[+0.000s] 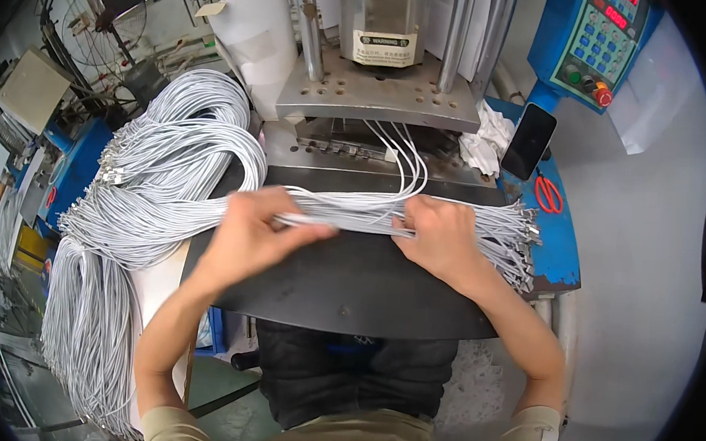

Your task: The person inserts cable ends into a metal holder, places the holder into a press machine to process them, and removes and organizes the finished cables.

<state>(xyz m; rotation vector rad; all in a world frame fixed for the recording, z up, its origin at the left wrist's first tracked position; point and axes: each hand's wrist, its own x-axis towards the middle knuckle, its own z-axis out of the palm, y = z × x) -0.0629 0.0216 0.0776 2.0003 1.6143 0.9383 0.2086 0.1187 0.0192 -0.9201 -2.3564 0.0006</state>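
Observation:
A bundle of thin light-grey cables (354, 212) runs sideways across the dark work surface in front of me. My left hand (257, 225) is closed around the bundle's left part, its thumb stretched along the front strands and slightly blurred. Farther right, my right hand (439, 237) grips the same bundle with curled fingers; its fingertips are partly hidden. Beyond my right hand the cable ends (521, 242) fan out with small metal tips. A few cables (411, 163) loop back from the bundle into the press behind it.
A steel press (379, 98) stands at the back. Large coils of grey cable (184, 149) are piled at left, with more hanging over the table edge. At right are a control panel (599, 49), a phone (529, 141), red-handled scissors (548, 193) and a crumpled white cloth (488, 140).

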